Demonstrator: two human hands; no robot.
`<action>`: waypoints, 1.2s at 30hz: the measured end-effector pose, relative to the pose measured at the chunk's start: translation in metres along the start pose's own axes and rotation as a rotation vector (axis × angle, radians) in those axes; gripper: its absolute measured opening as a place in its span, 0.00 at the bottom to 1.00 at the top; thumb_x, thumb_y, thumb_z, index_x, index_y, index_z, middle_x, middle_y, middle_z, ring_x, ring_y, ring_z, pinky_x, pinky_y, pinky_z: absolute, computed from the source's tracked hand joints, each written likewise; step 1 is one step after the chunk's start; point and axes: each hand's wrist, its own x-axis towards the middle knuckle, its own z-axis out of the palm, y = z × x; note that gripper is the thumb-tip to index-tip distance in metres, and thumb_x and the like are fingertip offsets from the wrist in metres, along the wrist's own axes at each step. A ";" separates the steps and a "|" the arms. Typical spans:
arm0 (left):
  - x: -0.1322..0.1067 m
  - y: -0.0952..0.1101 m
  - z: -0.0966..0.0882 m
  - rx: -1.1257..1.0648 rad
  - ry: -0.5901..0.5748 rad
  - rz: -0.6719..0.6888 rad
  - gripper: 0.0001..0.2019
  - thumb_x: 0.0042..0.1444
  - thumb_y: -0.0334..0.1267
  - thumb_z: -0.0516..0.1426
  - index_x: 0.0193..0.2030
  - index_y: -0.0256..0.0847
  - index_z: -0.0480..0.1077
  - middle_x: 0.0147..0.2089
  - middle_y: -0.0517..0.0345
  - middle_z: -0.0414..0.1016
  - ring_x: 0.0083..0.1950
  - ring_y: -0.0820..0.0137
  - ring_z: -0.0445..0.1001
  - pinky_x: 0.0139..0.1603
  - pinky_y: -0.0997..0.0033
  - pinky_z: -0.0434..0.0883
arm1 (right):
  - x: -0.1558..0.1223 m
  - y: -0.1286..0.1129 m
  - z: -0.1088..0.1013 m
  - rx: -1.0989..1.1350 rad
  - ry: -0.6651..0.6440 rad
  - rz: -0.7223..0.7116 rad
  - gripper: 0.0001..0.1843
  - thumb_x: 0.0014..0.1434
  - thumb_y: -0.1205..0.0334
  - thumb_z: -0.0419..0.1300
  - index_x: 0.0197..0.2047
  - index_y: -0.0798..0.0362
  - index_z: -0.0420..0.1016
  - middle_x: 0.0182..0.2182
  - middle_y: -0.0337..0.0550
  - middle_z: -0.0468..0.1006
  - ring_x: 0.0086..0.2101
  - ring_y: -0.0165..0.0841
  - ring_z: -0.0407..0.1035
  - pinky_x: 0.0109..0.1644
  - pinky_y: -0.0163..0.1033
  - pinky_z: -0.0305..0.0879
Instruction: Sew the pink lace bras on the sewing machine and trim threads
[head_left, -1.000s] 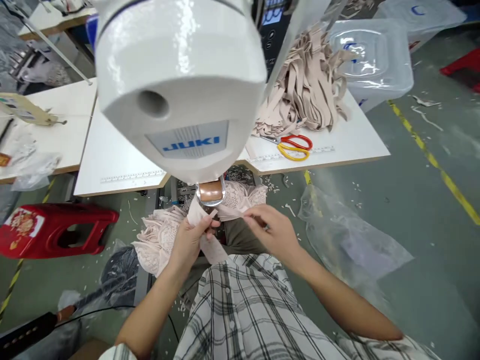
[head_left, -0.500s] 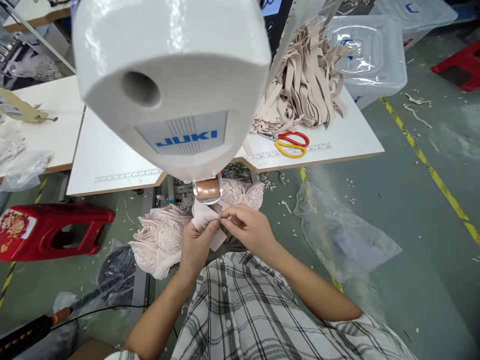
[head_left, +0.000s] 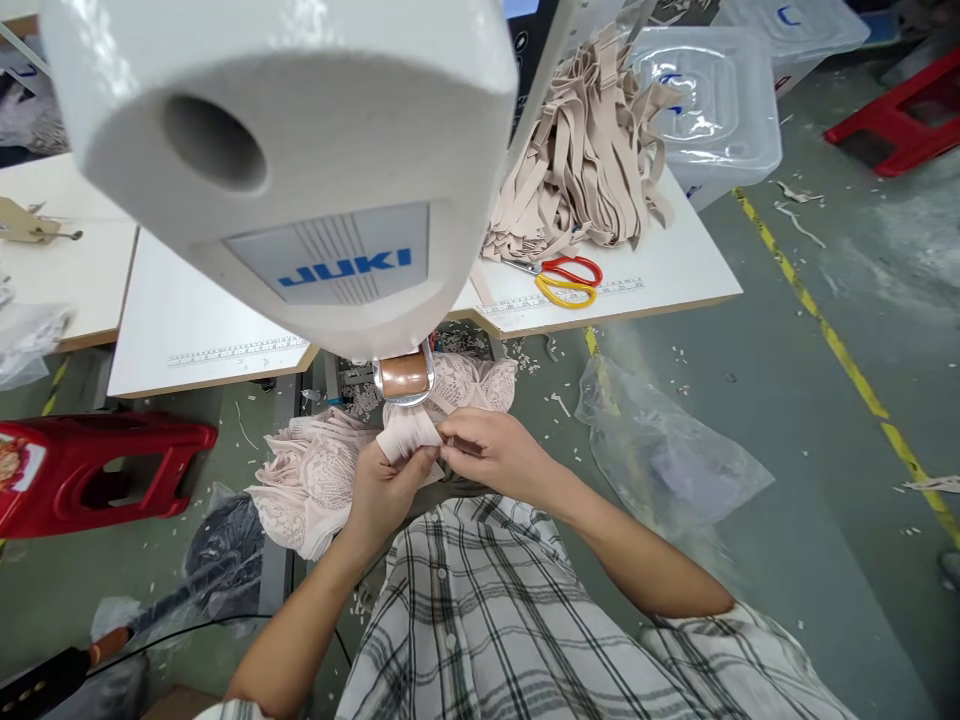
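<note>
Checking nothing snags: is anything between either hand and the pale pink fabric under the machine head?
Nothing visible is: the left hand and right hand both pinch the pale pink fabric directly. The scissors lie apart, on the tabletop.

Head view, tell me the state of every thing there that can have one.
Left hand, gripping pale fabric
Right hand, pinching the fabric's edge
Lace pieces, piled
Beige straps, heaped on the table
Scissors, lying down; blades partly hidden, opening unclear
Nearer clear bin, lidded
Plastic bag, crumpled
Screen, lit
</note>
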 end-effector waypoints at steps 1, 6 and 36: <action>0.001 0.000 0.000 -0.011 -0.026 -0.004 0.11 0.58 0.43 0.60 0.37 0.36 0.77 0.30 0.57 0.76 0.33 0.69 0.72 0.35 0.72 0.69 | -0.001 0.001 0.001 -0.006 -0.006 0.007 0.06 0.60 0.66 0.57 0.30 0.52 0.69 0.26 0.35 0.66 0.28 0.27 0.60 0.32 0.33 0.52; 0.001 -0.003 -0.001 0.032 -0.079 -0.028 0.13 0.61 0.43 0.59 0.45 0.37 0.78 0.40 0.54 0.80 0.42 0.65 0.76 0.43 0.69 0.72 | -0.002 0.001 0.003 -0.012 0.028 0.080 0.05 0.60 0.64 0.58 0.32 0.53 0.72 0.26 0.35 0.68 0.29 0.27 0.62 0.33 0.33 0.53; 0.010 0.029 -0.006 0.173 -0.233 0.035 0.11 0.65 0.42 0.54 0.44 0.40 0.74 0.38 0.56 0.77 0.40 0.65 0.73 0.42 0.71 0.68 | -0.005 -0.009 -0.020 -0.082 0.024 0.047 0.07 0.56 0.70 0.54 0.38 0.49 0.63 0.25 0.32 0.67 0.22 0.26 0.56 0.31 0.34 0.50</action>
